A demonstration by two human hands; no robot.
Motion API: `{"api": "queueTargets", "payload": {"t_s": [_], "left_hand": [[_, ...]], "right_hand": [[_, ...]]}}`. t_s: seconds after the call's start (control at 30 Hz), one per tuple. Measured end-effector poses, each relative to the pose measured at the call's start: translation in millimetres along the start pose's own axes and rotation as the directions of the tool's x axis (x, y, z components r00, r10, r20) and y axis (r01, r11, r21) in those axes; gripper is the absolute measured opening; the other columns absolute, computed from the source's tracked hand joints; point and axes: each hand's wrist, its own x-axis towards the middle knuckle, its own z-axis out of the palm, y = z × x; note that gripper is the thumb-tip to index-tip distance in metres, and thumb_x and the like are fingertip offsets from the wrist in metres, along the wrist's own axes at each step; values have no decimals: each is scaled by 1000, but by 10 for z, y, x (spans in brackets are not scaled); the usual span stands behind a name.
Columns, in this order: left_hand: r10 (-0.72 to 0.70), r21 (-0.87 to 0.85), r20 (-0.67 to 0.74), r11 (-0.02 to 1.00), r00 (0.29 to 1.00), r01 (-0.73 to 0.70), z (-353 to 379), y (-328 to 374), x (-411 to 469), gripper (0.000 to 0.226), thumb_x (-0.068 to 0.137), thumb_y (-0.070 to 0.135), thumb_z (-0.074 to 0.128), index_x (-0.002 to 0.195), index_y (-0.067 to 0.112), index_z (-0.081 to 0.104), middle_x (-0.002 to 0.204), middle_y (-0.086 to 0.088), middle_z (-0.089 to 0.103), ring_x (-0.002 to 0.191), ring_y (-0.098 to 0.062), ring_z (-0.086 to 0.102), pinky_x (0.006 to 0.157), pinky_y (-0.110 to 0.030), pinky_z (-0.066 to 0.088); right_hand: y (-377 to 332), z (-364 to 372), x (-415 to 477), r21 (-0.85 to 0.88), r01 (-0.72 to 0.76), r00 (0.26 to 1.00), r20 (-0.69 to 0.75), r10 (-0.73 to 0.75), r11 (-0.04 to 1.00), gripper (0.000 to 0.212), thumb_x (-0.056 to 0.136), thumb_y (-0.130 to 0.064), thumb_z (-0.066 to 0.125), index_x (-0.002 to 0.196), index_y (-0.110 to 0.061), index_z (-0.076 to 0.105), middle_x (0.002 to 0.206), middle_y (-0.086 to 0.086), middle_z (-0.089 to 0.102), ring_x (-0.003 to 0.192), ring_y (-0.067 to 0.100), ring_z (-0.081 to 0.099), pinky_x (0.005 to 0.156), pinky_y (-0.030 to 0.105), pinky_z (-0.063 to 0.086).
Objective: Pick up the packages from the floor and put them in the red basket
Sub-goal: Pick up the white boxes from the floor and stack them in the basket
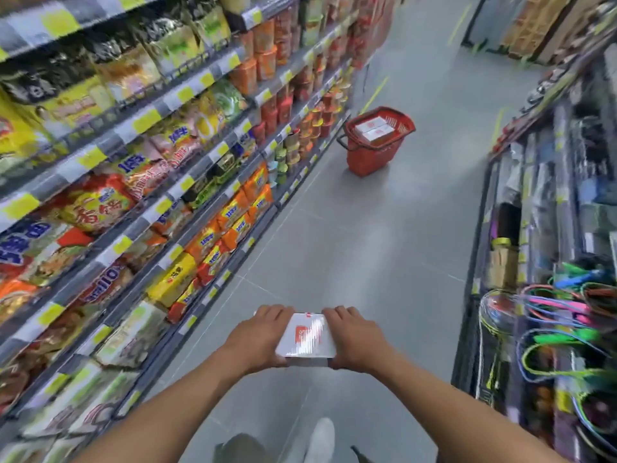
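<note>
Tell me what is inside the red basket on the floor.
The red basket holds two white packages with red marks, side by side near its top. Anything under them is covered and cannot be seen.

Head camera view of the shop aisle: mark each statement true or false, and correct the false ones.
1. The left hand and the right hand grip one white package between them. True.
2. The red basket is empty. False: other packages lie in it.
3. The red basket stands on the floor, further up the aisle than the hands. True.
4. The red basket stands against the right-hand shelves. False: it is nearer the left-hand shelves.
</note>
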Motion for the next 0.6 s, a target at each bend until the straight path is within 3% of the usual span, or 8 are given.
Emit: {"api": "queueTargets", "payload": {"t_s": [0.3, 0.6], "left_hand": [[207, 81, 56, 974, 977, -212, -397, 361, 1343, 86, 72, 62, 76, 139, 33, 31, 137, 6, 46, 125, -19, 45, 83, -43, 56], [368, 155, 94, 912, 925, -379, -1239, 212, 2772, 90, 75, 54, 75, 146, 27, 28, 142, 2, 43, 130, -22, 41, 82, -44, 52]], "right_hand": [[955, -302, 250, 79, -196, 980, -28, 198, 978, 91, 72, -53, 77, 147, -27, 31, 140, -5, 47, 129, 22, 45, 81, 42, 54], [1528, -979, 1071, 160, -362, 923, -79, 377, 918, 90, 71, -55, 71, 147, -30, 29, 139, -9, 45, 129, 19, 45, 80, 40, 56]]}}
